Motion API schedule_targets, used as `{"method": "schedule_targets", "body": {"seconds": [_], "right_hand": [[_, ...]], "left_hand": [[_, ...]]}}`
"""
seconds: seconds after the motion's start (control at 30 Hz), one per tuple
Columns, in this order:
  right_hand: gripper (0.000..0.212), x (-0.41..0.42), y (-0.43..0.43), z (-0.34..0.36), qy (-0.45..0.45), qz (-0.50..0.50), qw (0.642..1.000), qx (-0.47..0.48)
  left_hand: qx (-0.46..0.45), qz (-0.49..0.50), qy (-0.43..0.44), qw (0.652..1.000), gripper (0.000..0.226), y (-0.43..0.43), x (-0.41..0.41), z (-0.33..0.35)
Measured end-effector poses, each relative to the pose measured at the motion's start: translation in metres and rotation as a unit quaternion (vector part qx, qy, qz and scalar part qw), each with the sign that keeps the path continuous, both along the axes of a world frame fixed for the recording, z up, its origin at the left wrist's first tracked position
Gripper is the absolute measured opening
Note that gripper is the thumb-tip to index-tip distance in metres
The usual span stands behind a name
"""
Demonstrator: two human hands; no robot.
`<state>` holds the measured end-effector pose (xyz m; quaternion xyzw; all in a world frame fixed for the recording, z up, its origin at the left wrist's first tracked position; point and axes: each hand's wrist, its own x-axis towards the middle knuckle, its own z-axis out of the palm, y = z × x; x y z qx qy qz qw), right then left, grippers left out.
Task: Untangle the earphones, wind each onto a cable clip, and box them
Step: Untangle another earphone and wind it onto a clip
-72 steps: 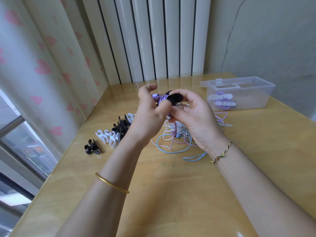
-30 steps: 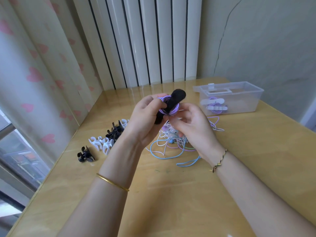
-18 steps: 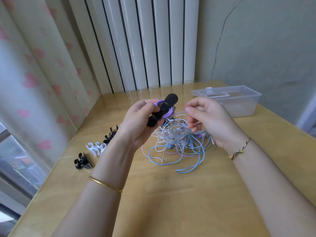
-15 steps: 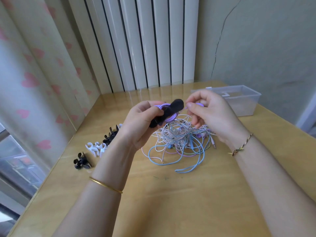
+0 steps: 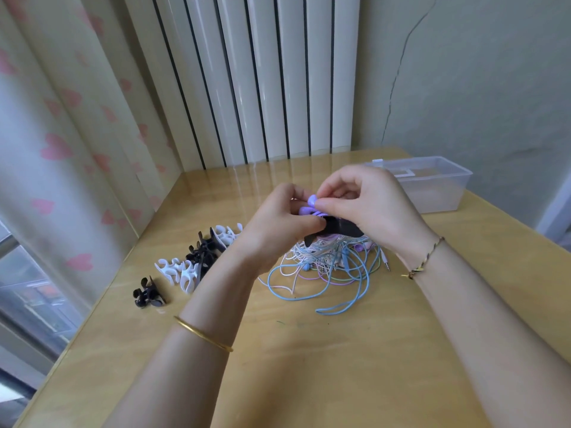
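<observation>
Table: a pale wooden top (image 5: 309,366), with both forearms reaching in over its near edge.
Left wrist: a thin gold bangle (image 5: 202,333) circles it.
Right wrist: a braided cord bracelet (image 5: 426,254) is tied round it.
Lone clip: one small black clip (image 5: 148,294) lies by itself near the table's left edge.
Spare clips: a row of white and black clips (image 5: 193,261) runs back from the lone clip toward the left hand, the pieces touching one another.
Tangle: a heap of earphone cables (image 5: 327,267) in blue, white, pink, green and purple lies on the table below both hands, with blue loops trailing toward the near side.
Left hand: the left hand (image 5: 278,223) is raised over the tangle, fingers curled round one end of the black cable clip (image 5: 340,231), thumb pressed onto it.
Right hand: the right hand (image 5: 370,205) pinches the purple earphone (image 5: 312,201) between thumb and forefinger, right on top of the clip.
Purple earphone: held in the air between the two hands, touching the clip; how much of its cable is wound on is hidden.
Box: a clear plastic box (image 5: 438,193) stands at the far right of the table, well apart from the tangle; its contents cannot be made out.
Left side: a curtain (image 5: 61,134) printed with pink hearts.
Back: white vertical slats (image 5: 262,81), and beside them a cracked wall (image 5: 463,72).
</observation>
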<state>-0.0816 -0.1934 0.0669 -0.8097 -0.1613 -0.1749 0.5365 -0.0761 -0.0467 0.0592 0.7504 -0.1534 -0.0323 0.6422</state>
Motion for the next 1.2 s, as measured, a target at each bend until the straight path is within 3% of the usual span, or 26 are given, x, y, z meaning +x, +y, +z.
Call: {"method": "schedule_targets", "body": {"seconds": [0.2, 0.33, 0.43, 0.53, 0.77, 1.0, 1.2], "right_hand": [[0.016, -0.001, -0.020, -0.002, -0.020, 0.062, 0.996, -0.056], [0.027, -0.001, -0.032, -0.001, 0.046, 0.150, 0.988, 0.009], [0.026, 0.000, -0.036, -0.007, 0.026, 0.138, 0.990, -0.011], [0.032, -0.001, -0.036, -0.012, 0.042, 0.143, 0.988, 0.039], [0.039, 0.002, -0.029, -0.020, -0.010, 0.036, 0.991, 0.127], [0.033, 0.007, -0.020, -0.029, -0.016, -0.070, 0.970, 0.233], [0.020, 0.014, -0.022, -0.028, -0.021, -0.130, 0.951, 0.280]], "left_hand": [[-0.107, -0.063, 0.089, 0.988, 0.018, 0.001, 0.002, 0.004], [-0.144, -0.075, 0.118, 0.980, 0.006, -0.002, 0.002, 0.007], [-0.169, -0.050, 0.126, 0.976, 0.019, -0.005, 0.003, 0.005], [-0.179, -0.018, 0.128, 0.975, 0.021, -0.006, 0.006, 0.005], [-0.242, 0.011, 0.135, 0.961, 0.019, -0.013, 0.008, 0.009], [-0.246, 0.086, 0.035, 0.965, 0.010, -0.031, 0.005, -0.004], [-0.245, 0.118, -0.036, 0.962, 0.018, -0.059, 0.006, -0.013]]}}
